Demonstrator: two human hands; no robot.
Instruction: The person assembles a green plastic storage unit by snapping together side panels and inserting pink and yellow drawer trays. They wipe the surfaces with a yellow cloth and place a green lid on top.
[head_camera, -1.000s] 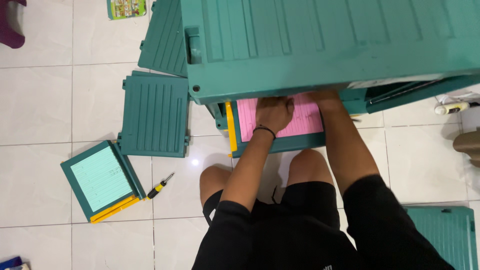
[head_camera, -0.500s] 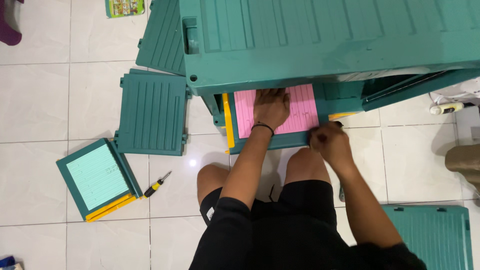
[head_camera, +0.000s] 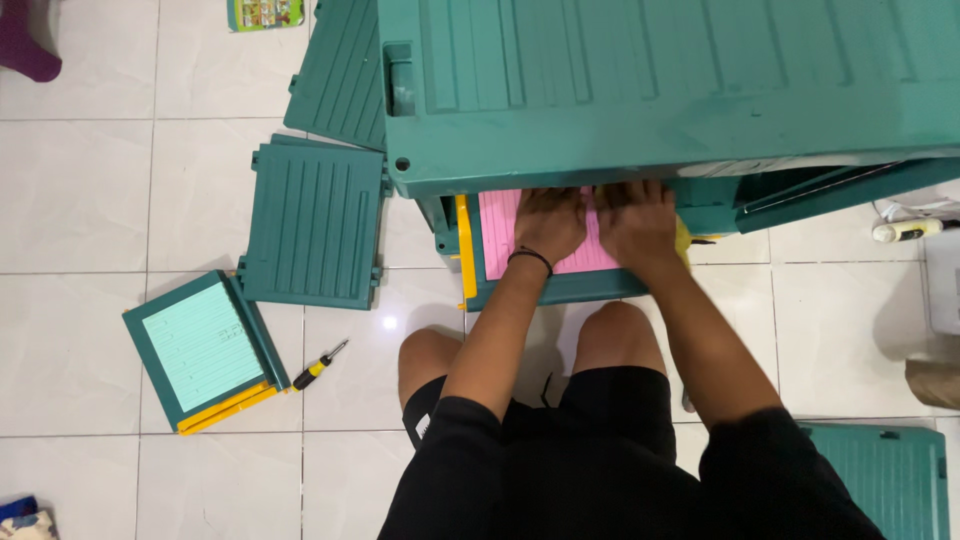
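My left hand (head_camera: 548, 222) and my right hand (head_camera: 637, 222) lie side by side on the pink ribbed panel (head_camera: 497, 222) of a green drawer (head_camera: 560, 288). The drawer has a yellow strip (head_camera: 464, 248) along its left edge, and a bit of yellow (head_camera: 684, 242) shows by my right wrist. My fingertips reach under the edge of the large green plastic cabinet (head_camera: 650, 80), which hides the drawer's far part. A black band sits on my left wrist. My knees are just below the drawer.
On the white tile floor at left lie two green ribbed panels (head_camera: 315, 225), a second drawer with a pale mint panel (head_camera: 203, 348) and a yellow-handled screwdriver (head_camera: 318, 366). Another green panel (head_camera: 885, 475) lies at the bottom right. A white tube (head_camera: 905, 231) lies at right.
My right hand went from under the cabinet to the drawer's near right corner, then back up onto the pink panel beside my left hand, which stayed put.
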